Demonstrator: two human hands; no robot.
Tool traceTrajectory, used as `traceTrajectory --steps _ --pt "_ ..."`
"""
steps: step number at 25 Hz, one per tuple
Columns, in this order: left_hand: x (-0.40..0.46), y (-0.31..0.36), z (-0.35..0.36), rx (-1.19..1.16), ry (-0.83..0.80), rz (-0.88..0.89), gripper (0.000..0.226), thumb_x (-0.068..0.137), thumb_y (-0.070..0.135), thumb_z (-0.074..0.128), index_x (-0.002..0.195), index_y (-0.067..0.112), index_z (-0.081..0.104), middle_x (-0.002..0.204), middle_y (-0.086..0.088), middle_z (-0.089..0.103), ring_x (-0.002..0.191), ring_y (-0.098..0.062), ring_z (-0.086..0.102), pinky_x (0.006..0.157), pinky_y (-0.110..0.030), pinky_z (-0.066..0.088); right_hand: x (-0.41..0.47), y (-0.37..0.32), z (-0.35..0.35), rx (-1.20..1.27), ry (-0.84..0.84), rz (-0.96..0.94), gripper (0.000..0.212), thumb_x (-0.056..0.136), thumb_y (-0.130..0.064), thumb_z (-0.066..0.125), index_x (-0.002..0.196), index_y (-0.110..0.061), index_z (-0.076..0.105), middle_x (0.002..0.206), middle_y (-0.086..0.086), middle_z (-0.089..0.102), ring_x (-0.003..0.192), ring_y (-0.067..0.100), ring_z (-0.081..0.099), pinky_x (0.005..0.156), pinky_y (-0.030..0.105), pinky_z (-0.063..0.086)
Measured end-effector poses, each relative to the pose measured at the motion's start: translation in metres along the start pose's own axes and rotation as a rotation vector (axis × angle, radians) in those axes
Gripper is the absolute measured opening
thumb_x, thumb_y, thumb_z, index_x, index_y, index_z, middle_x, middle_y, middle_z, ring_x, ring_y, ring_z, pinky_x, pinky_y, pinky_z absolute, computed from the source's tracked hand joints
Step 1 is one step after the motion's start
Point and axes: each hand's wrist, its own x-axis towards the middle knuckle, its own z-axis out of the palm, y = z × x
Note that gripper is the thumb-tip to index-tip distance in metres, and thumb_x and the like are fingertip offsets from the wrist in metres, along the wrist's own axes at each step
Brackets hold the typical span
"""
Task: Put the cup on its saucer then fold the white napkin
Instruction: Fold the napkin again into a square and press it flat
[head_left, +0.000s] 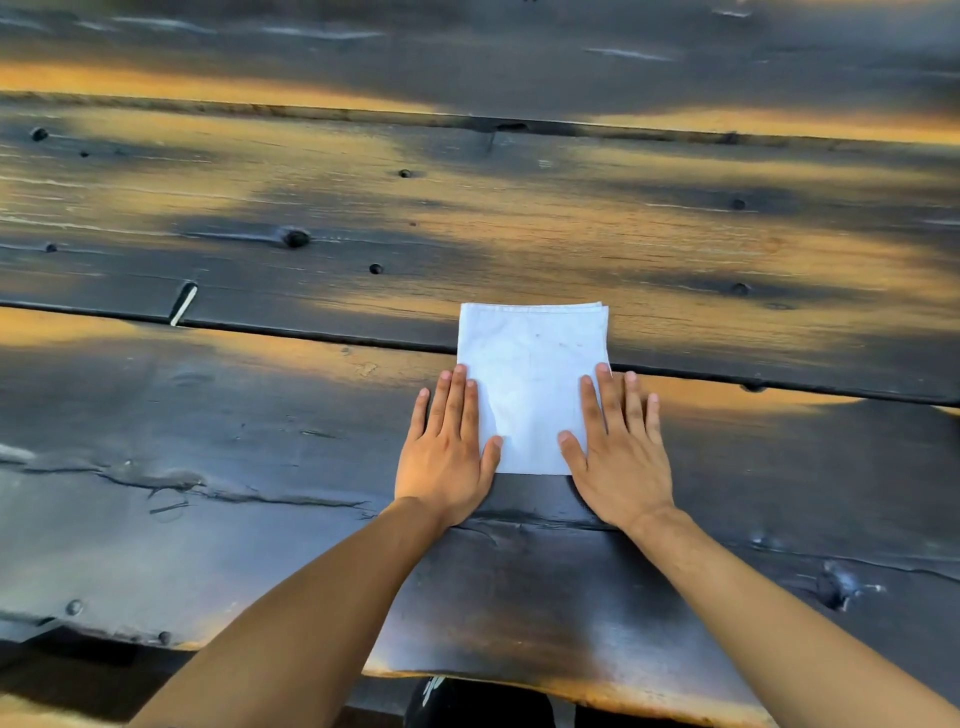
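Note:
The white napkin (532, 384) lies folded into a tall rectangle on the dark wooden table (260, 441), across a gap between two planks. My left hand (449, 452) rests flat along the napkin's left lower edge, fingers spread, thumb on the cloth. My right hand (618, 452) lies flat along the right lower edge, thumb and first fingers on the cloth. Neither hand grips anything. No cup or saucer is in view.
The table is made of wide charred planks with knots, cracks and long gaps. Its near edge (519, 680) runs just below my forearms. A small pale sliver (183, 306) lies in a plank gap to the left.

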Motion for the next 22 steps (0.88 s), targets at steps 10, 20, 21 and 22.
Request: traceTrajectory --steps 10,20,21,22 --pt "0.052 0.0 -0.023 -0.232 0.165 0.028 0.061 0.107 0.035 0.025 0.159 0.003 0.014 0.169 -0.01 0.006 0.157 -0.022 -0.002 0.127 -0.043 0.003 0.079 -0.065 -0.023 0.107 0.136 -0.237 0.06 0.104 -0.035 0.03 0.16 -0.019 0.018 0.17 0.008 0.005 0.157 0.032 -0.003 0.126 0.053 0.002" --pt "0.062 -0.004 -0.023 -0.07 -0.009 -0.004 0.079 0.1 0.059 0.007 0.159 0.01 -0.012 0.167 -0.008 -0.019 0.154 -0.02 -0.02 0.127 -0.044 -0.005 0.072 0.031 -0.011 0.101 0.105 -0.118 0.072 0.102 -0.055 0.023 0.161 -0.017 0.009 0.17 0.004 -0.005 0.156 0.031 -0.007 0.126 0.053 0.0" --pt "0.059 -0.006 -0.026 -0.13 0.014 0.04 0.081 0.1 0.06 0.013 0.16 0.009 -0.008 0.168 -0.01 -0.018 0.154 -0.022 -0.019 0.127 -0.045 -0.004 0.066 0.035 -0.013 0.161 0.13 -0.159 0.069 0.103 -0.052 0.027 0.161 -0.016 0.016 0.17 0.006 -0.002 0.157 0.03 -0.005 0.126 0.052 0.001" --pt "0.054 -0.011 -0.028 -0.194 0.054 0.115 0.083 0.1 0.06 0.022 0.16 0.006 0.001 0.168 -0.013 -0.013 0.155 -0.025 -0.016 0.127 -0.047 -0.001 0.058 0.042 -0.016 0.243 0.167 -0.23 0.065 0.103 -0.05 0.033 0.158 -0.015 0.027 0.17 0.008 0.007 0.157 0.03 -0.001 0.127 0.051 0.003"
